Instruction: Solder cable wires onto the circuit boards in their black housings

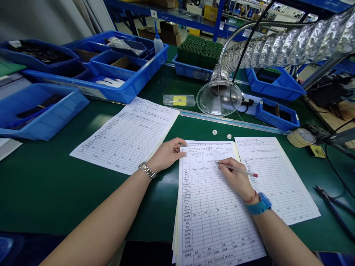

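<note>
My right hand (235,177) grips a pen (242,170) with a red end cap, its tip over the upper part of a printed form (213,199). This form lies on top of a stack of sheets at the table's front edge. At the stack's upper left corner, my left hand (166,155) has its fingers curled, with thumb and fingertips on the edge of the form. Another printed sheet (127,136) lies to the left, turned at an angle. A further sheet (280,181) lies on the right, partly behind my right hand and wrist.
Blue bins (133,83) with parts fill the back left. A clear fume hood (219,107) on a foil duct hangs over the back middle, near a bin of green boards (198,51). Pliers (332,203) lie far right; two small round pieces (215,132) sit above the stack.
</note>
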A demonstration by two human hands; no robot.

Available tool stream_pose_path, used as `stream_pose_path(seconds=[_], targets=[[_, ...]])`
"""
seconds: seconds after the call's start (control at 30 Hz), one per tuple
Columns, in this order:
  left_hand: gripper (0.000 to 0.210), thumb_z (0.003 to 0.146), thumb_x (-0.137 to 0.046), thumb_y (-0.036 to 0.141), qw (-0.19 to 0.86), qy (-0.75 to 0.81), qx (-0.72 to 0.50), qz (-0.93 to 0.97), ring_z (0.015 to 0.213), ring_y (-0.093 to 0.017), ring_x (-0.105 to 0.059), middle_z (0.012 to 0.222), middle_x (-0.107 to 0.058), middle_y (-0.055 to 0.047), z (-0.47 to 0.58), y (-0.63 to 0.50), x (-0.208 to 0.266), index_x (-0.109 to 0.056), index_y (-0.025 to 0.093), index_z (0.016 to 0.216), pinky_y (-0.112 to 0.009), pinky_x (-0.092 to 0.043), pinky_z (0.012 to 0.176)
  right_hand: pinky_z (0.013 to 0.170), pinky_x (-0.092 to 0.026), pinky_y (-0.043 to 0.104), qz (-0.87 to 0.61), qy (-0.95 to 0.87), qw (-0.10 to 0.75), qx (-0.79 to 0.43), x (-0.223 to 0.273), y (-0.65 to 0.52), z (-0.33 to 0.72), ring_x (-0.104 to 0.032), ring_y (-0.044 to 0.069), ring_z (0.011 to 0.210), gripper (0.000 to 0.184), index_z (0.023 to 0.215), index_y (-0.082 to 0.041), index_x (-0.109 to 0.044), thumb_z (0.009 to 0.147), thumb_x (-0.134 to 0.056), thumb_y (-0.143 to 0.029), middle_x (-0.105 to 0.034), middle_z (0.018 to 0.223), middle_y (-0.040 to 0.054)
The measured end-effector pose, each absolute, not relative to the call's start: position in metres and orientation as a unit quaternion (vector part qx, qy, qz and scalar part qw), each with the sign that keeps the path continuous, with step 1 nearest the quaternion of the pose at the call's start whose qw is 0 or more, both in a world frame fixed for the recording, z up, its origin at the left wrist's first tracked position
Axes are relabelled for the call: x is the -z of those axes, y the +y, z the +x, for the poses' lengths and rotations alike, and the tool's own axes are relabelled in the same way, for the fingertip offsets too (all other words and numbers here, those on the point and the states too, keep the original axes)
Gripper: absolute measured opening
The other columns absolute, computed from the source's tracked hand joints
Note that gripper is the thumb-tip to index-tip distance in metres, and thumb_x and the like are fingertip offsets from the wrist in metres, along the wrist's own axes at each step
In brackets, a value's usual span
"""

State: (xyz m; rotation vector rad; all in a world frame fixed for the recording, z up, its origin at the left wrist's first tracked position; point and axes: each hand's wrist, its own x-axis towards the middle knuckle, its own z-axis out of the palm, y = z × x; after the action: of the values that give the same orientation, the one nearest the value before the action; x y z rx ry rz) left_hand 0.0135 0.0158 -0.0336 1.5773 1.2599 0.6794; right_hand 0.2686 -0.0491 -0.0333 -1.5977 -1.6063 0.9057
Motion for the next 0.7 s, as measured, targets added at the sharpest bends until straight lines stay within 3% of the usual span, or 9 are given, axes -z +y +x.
stream_pose_path(seconds=[0.7], targets=[[0.025,0.072,-0.06,0.03,0.483,0.514,-0.276,0.653,0.066,-0.015,-0.054,0.071,-0.059,0.001,0.0131,0.0161,0.0338,-0.053,0.021,0.094,-0.028,-0.043,0.062,0.057,-0.046,0.031,-0.659,-0.598,0.334,-0.31,0.0251,-0.0499,0.2714,-0.058,0.019,0.065,0.012,0.074,-0.02,-0.063,0.076,-0.055,-0.029,-0.065,0.072,0.0033]])
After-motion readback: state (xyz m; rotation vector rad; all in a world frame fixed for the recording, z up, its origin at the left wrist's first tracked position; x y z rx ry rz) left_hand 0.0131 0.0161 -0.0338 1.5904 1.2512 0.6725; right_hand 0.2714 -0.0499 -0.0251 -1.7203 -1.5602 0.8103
